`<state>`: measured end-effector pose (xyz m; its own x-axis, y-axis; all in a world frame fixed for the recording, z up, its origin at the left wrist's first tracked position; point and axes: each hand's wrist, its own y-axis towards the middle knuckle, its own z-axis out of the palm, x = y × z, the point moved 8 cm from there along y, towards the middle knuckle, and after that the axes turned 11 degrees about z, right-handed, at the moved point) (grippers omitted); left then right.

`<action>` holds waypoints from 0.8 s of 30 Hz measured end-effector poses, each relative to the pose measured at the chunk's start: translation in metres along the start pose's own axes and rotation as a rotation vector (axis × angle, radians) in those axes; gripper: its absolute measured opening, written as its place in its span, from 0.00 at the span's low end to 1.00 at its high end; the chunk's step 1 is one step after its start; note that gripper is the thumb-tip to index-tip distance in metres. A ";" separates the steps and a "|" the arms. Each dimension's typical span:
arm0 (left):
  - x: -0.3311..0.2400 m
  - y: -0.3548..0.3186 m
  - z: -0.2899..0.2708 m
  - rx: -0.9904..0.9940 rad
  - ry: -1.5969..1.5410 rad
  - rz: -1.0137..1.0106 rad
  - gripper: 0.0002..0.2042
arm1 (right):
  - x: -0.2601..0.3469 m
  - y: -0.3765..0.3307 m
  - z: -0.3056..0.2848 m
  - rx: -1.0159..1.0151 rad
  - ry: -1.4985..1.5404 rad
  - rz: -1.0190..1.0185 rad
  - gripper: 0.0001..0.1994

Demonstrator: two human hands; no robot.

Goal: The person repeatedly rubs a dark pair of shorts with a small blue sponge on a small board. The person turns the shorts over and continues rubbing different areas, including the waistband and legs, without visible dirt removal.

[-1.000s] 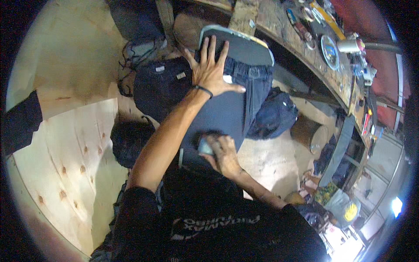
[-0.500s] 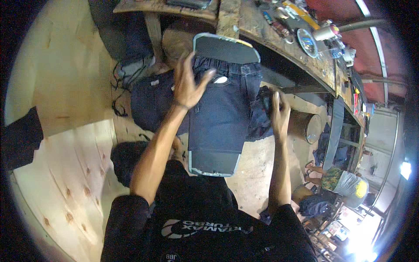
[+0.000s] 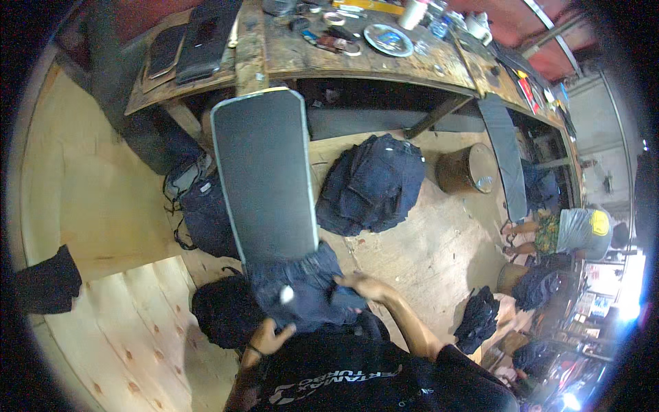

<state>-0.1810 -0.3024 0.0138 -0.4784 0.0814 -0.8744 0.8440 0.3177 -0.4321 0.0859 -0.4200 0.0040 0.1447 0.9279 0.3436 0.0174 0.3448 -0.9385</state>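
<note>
A pair of dark blue denim trousers with a gathered elastic waistband is bunched around the near end of a long padded board. The board has a dark grey top with a pale edge, and its far end meets the workbench. My left hand grips the near left part of the trousers, thumb on top. At their right side my right hand holds the cloth, its fingertips partly hidden in the folds. A small white patch shows on the denim. Black cloth lies left of the trousers.
A cluttered wooden workbench spans the far side, with a round dish on it. Stacked dark garments lie on the floor right of the board, beside a brown drum. Another person is at the far right.
The trousers have slid along the board toward me, baring most of its top. Both hands have come nearer to my body, and the right hand now holds the cloth. My view has shifted too.
</note>
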 end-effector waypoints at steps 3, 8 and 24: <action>-0.028 0.016 0.050 0.224 -0.064 0.190 0.33 | -0.094 -0.052 -0.024 -0.068 0.220 0.193 0.33; -0.115 0.187 0.076 0.254 0.029 0.515 0.40 | -0.142 -0.051 -0.169 -0.612 0.528 0.036 0.37; 0.191 0.155 -0.247 -0.958 0.039 -0.169 0.20 | -0.253 0.180 -0.082 -0.633 0.069 0.134 0.30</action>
<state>-0.2015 -0.0040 -0.1656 -0.5971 -0.0101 -0.8021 0.2170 0.9606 -0.1736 0.1336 -0.6045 -0.2552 0.2492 0.9385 0.2388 0.5711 0.0568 -0.8189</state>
